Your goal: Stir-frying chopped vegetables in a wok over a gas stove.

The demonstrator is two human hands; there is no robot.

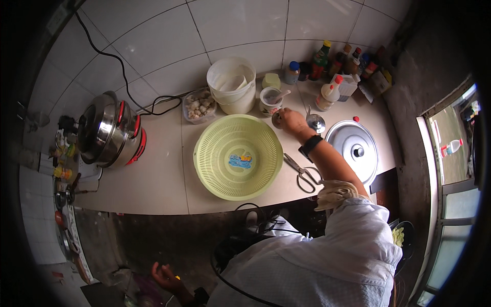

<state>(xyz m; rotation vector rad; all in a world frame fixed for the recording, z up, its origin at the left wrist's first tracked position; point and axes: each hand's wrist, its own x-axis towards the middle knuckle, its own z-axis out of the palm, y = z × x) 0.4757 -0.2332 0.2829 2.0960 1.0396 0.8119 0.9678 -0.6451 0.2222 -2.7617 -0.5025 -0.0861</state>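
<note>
My right hand [294, 123] reaches across the counter, its fingers closed around a small round container [276, 120] that is partly hidden by them. Just beyond it stands a white flower-patterned jar [266, 108] with a pale handle sticking out. A small shiny metal pot [317, 123] sits right of the hand. Nearer to me is a light green plastic colander [215, 157], with a colourful sticker on its bottom. Steel scissors [303, 175] lie beside it, below my right forearm. Down at my left side, my left hand [167, 278] hangs away from the counter, fingers apart and holding nothing visible.
Behind the colander are a white plastic bucket [237, 102] and a plastic box of garlic [200, 107]. A steel electric pot [109, 130] stands left. Right are a metal lid [341, 153], a red cap [356, 119] and several condiment bottles [321, 61].
</note>
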